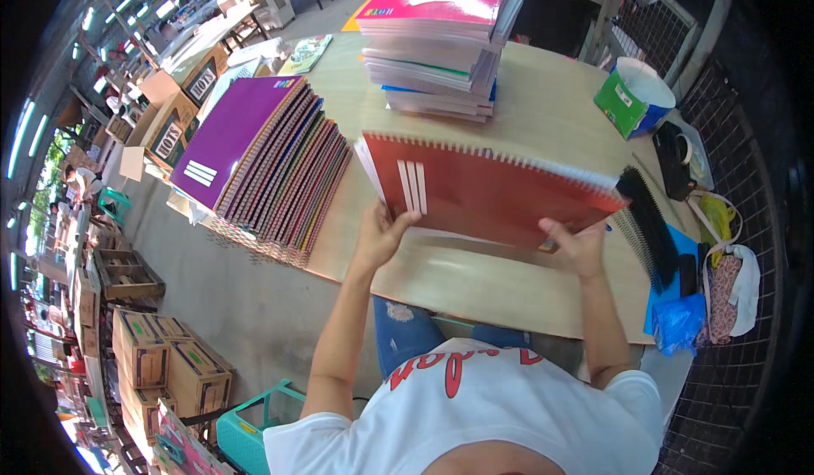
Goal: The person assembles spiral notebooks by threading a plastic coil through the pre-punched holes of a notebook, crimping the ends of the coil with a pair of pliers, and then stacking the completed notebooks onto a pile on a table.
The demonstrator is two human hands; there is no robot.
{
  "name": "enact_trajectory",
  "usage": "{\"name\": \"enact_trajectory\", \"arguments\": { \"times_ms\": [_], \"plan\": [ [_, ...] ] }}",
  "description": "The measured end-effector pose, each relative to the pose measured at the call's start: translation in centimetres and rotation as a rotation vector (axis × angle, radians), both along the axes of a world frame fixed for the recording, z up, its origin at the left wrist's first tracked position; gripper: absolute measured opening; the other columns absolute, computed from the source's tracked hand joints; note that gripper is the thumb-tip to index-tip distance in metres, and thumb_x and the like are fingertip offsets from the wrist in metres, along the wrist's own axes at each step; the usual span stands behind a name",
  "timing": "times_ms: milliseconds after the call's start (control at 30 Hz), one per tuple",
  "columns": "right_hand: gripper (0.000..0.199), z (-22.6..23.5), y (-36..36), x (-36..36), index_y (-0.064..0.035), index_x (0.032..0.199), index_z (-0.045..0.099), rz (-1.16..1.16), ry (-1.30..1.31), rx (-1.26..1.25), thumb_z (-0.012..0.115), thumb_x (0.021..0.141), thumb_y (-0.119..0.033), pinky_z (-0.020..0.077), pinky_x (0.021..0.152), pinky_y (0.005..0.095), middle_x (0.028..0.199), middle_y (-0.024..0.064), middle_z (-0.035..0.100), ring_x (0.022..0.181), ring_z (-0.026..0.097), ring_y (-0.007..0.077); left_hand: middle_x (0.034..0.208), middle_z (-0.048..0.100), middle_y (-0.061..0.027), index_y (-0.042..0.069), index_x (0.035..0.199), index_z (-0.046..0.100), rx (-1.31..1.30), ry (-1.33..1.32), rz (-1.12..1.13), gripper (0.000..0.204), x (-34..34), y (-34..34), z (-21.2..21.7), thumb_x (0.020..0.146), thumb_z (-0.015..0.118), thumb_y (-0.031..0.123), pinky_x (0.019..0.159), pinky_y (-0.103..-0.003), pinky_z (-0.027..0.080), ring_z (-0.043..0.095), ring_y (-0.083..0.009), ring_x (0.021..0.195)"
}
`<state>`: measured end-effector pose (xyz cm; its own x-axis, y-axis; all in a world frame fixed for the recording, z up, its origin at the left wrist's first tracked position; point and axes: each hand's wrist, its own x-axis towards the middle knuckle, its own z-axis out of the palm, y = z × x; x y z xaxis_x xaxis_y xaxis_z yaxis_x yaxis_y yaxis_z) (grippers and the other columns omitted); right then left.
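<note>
Between my two hands a red-brown spiral notebook (487,195) is tilted up over the table, its wire coil along the upper edge. White pages stick out at its left side; I cannot tell if it is one book or several. My left hand (383,233) grips the lower left corner, thumb on the cover. The lower right part is held by my right hand (578,248), its thumb also across the cover. To the left rises a tall stack of spiral notebooks (242,148), purple on top. Beyond stands a pile of paper blocks (437,47) under a glossy pink cover.
Black binding coils (651,229) lie at the table's (551,119) right side. Near them are a blue plastic bag (678,324), a pouch (725,297) and a green-and-blue carton (623,102). Wire mesh (733,348) borders the right. Cardboard boxes (199,377) and a teal stool (246,433) stand lower left.
</note>
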<state>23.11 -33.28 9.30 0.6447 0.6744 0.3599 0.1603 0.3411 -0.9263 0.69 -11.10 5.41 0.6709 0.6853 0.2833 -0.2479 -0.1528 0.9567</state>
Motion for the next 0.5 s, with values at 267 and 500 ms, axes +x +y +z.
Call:
{"name": "enact_trajectory", "arguments": {
  "times_ms": [267,500],
  "plan": [
    [0.04,-12.4,1.1,-1.3,0.0046,0.116,0.062,0.089,0.185,-0.113,0.076,0.079,0.008,0.057,0.081,0.0294,0.108,0.0119,0.071,0.089,0.069,0.0168,0.137,0.05,-0.0127,-0.001,0.145,0.031,0.013,0.121,0.009,0.068,-0.7,0.5,-9.1,0.086,0.065,-0.006,0.111,-0.035,0.035,0.047,-0.021,0.13],
    [0.021,-10.0,-0.3,-1.4,0.0025,0.101,0.073,-0.005,0.04,-0.153,0.078,0.084,-0.009,0.0562,0.081,0.0295,0.098,0.0105,0.075,0.086,0.069,0.0136,0.124,0.059,-0.0123,-0.002,0.14,0.04,0.239,0.074,0.085,0.061,-2.0,0.2,-6.1,0.085,0.065,-0.009,0.102,-0.032,0.043,0.055,-0.0196,0.119]
  ]
}}
